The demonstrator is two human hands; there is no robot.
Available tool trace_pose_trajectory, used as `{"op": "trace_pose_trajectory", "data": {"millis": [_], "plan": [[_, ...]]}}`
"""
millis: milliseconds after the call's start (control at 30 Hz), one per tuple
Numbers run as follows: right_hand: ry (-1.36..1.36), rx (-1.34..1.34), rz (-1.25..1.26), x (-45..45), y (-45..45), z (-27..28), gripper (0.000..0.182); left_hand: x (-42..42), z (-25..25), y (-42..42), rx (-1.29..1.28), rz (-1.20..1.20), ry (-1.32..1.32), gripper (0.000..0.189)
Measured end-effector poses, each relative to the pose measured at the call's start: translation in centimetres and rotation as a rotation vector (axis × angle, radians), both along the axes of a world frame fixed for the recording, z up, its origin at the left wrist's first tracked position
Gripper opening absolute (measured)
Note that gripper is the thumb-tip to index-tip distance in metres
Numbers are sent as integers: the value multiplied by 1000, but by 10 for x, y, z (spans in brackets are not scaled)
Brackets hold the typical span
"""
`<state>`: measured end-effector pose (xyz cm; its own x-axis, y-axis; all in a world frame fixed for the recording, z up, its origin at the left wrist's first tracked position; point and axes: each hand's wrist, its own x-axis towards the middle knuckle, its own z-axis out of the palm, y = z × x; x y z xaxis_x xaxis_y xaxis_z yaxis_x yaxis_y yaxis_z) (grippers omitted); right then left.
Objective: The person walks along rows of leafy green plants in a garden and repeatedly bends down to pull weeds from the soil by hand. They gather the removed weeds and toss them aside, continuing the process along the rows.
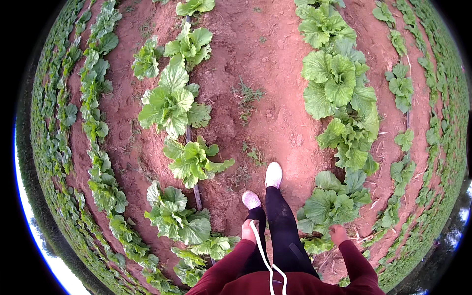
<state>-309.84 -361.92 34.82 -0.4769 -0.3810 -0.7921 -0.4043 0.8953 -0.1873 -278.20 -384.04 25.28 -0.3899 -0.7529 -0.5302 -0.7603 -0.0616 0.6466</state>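
Observation:
My left hand hangs in front of my dark trousers, beside a white drawstring that crosses part of it; whether it holds anything cannot be told. Off to the right, my right hand is at the lower edge of a large leafy green plant, with its fingers curled; a grip on a leaf cannot be made out. Both arms wear dark red sleeves. To the left of my legs stands another leafy plant with broad, pale-veined leaves.
Rows of leafy vegetables run along both sides of a reddish soil path. A dark drip line shows between plants in the left row. Small weeds grow on the path. My light-coloured shoes are on the soil.

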Motion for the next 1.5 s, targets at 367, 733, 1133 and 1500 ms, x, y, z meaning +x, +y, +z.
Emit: {"op": "trace_pose_trajectory", "data": {"millis": [367,733,1133,1500], "plan": [[-241,229,210,80,149,73,22,185,155,-89,-304,73,-411,11],[-380,-134,-653,1,-10,128,24,224,275,-98,-423,554,-436,12],[-258,-279,-404,-62,-82,125,21,234,252,-33,-302,1019,-487,18],[-214,-304,-290,-31,-159,137,19,278,256,-66,-114,1144,-562,25]]}}
